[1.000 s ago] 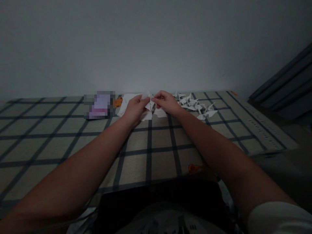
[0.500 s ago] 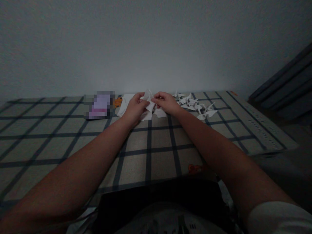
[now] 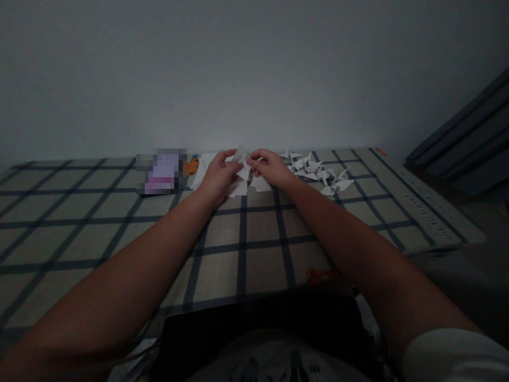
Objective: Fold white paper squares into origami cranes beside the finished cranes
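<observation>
A partly folded sheet of white paper (image 3: 242, 155) is held up between my two hands near the far side of the table. My left hand (image 3: 220, 174) pinches its left side between thumb and fingers. From the right, my right hand (image 3: 271, 165) grips the other edge with fingers curled; its fingertips are partly hidden. White paper sheets (image 3: 204, 165) lie under and beside my left hand, and more loose paper (image 3: 260, 184) lies beneath my right hand. Just right of my right hand sits a cluster of folded paper cranes (image 3: 314, 168).
A checked cloth (image 3: 258, 228) covers the table, which meets a pale wall (image 3: 254, 74). To the left lies a blurred phone-like purple object (image 3: 163, 172), with an orange item (image 3: 192, 167) beside it. A dark pleated curtain (image 3: 473, 127) hangs at right.
The folded paper and the fingers on it have shifted very slightly. My arms and the other things stay where they were.
</observation>
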A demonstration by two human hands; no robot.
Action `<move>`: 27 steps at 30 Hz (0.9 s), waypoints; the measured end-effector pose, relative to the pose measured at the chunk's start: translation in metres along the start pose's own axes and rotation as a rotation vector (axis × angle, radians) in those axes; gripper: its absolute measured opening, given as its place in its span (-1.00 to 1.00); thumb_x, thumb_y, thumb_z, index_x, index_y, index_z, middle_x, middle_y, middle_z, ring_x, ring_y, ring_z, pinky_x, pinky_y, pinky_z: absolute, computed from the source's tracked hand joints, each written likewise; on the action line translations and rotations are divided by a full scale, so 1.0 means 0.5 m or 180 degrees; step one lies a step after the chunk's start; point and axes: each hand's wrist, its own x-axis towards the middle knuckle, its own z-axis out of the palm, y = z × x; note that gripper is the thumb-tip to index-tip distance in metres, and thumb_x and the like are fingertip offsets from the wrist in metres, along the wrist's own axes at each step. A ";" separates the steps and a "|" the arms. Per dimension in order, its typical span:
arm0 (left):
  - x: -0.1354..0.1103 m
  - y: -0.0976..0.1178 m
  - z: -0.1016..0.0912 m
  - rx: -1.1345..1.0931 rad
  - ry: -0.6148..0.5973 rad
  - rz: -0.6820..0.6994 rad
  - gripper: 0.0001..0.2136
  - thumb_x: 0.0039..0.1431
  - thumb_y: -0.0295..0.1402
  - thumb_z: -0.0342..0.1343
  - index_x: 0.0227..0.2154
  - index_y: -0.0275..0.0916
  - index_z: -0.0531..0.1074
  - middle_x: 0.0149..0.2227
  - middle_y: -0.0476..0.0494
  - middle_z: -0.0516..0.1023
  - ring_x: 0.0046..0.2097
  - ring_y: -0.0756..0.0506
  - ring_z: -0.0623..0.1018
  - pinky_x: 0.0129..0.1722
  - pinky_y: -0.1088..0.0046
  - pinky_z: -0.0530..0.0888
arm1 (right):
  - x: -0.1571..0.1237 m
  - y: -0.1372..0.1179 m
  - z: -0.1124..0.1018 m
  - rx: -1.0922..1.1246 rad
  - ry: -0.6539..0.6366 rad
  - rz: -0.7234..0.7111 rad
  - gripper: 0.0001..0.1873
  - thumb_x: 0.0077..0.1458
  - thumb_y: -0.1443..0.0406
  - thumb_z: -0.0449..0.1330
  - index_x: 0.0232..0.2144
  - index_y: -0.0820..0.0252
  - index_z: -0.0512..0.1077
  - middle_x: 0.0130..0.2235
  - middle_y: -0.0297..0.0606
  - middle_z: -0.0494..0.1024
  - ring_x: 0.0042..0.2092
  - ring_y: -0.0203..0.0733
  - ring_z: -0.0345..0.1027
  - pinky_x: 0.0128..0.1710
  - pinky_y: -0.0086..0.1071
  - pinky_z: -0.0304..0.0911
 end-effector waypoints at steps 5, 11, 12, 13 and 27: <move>0.003 -0.010 -0.006 0.0205 0.0079 0.0149 -0.56 -0.12 -0.43 0.25 -0.08 -0.20 0.42 -0.38 -0.03 0.55 -0.41 -0.05 0.56 -0.33 0.41 0.52 | -0.002 -0.002 0.005 0.0167 -0.0032 0.0171 -0.90 0.16 0.30 0.24 -0.34 0.19 0.38 -0.33 -0.35 0.48 -0.37 -0.39 0.37 -0.41 -0.52 0.32; 0.001 -0.011 -0.004 0.0245 0.0020 0.0227 -0.55 -0.09 -0.42 0.27 -0.05 -0.19 0.43 -0.39 -0.03 0.55 -0.42 -0.04 0.56 -0.33 0.43 0.51 | -0.002 -0.010 0.006 0.0231 0.0003 0.0265 -0.86 0.14 0.31 0.26 -0.37 0.20 0.34 -0.40 -0.39 0.44 -0.42 -0.41 0.33 -0.39 -0.50 0.33; 0.000 -0.011 -0.003 0.0226 0.0016 0.0222 -0.55 -0.09 -0.42 0.27 -0.05 -0.19 0.43 -0.38 -0.03 0.55 -0.41 -0.04 0.56 -0.33 0.43 0.51 | -0.002 -0.011 0.006 0.0207 0.0013 0.0259 -0.86 0.14 0.31 0.26 -0.38 0.21 0.34 -0.41 -0.39 0.44 -0.42 -0.41 0.33 -0.38 -0.50 0.33; 0.000 -0.010 -0.003 0.0203 0.0012 0.0214 -0.55 -0.09 -0.42 0.26 -0.04 -0.18 0.43 -0.38 -0.03 0.55 -0.41 -0.04 0.56 -0.32 0.43 0.51 | -0.002 -0.011 0.005 0.0185 0.0026 0.0251 -0.86 0.14 0.31 0.26 -0.38 0.21 0.35 -0.41 -0.39 0.44 -0.42 -0.40 0.34 -0.37 -0.49 0.33; -0.002 0.005 0.000 0.0025 0.0022 -0.0273 -0.49 -0.09 -0.39 0.28 0.01 -0.14 0.37 -0.24 -0.07 0.55 -0.37 -0.04 0.55 -0.42 0.47 0.48 | 0.004 0.019 0.000 0.0066 0.0056 -0.0104 -0.80 0.10 0.20 0.30 -0.34 0.19 0.39 -0.34 -0.35 0.49 -0.35 -0.37 0.37 -0.34 -0.48 0.34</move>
